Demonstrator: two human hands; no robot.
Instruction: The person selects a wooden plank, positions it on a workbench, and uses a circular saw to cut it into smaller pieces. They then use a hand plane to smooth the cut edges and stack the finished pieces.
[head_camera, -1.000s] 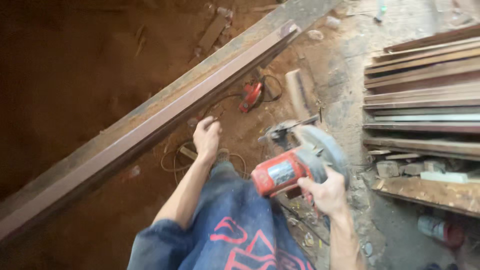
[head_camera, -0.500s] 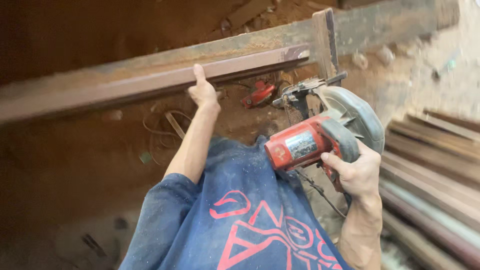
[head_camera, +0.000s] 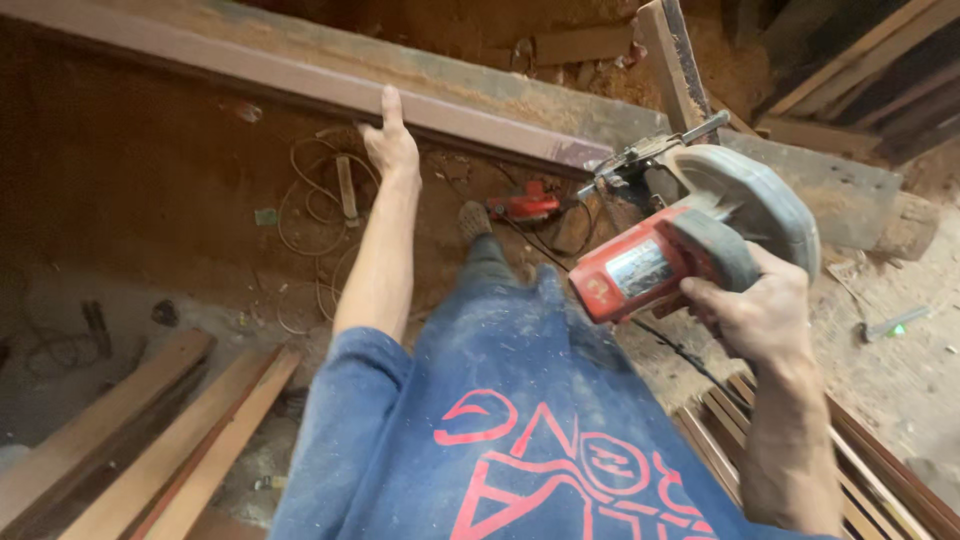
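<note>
Soft, warm daylight falls from the right, leaving the sawdust floor (head_camera: 900, 370) bright and the left side dim. No hard glare. The wide lens bends the long wooden beam (head_camera: 300, 85), and the edges look slightly smeared.

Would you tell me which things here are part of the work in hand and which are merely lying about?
In hand:
left hand on the long wooden beam
right hand gripping the red circular saw

Lying about:
small red tool
loose cord
planks
</note>
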